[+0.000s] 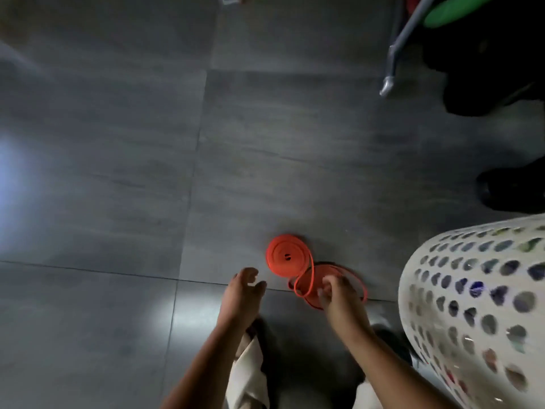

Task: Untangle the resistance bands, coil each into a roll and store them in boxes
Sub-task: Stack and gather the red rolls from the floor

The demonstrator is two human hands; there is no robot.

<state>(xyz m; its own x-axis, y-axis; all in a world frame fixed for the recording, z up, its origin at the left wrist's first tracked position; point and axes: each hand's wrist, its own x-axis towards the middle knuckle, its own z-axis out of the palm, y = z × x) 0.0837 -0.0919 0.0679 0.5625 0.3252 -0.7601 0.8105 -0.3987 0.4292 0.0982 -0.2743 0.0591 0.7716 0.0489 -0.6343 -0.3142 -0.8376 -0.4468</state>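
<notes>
An orange resistance band lies on the grey tiled floor. One part of it is wound into a flat roll (285, 255). Its loose end (308, 283) loops away to the right. My right hand (339, 296) is down on those loose loops, fingers pinched around the strand. My left hand (246, 290) hovers just left of the roll with fingers curled and apart, touching nothing. The view is dark and a little blurred.
A white perforated plastic basket (477, 302) with colourful items inside stands at the right, close to my right arm. Dark shapes (507, 187) and a grey metal leg (395, 57) are at the upper right, with something green (451, 10) above. Floor tiles stretch left.
</notes>
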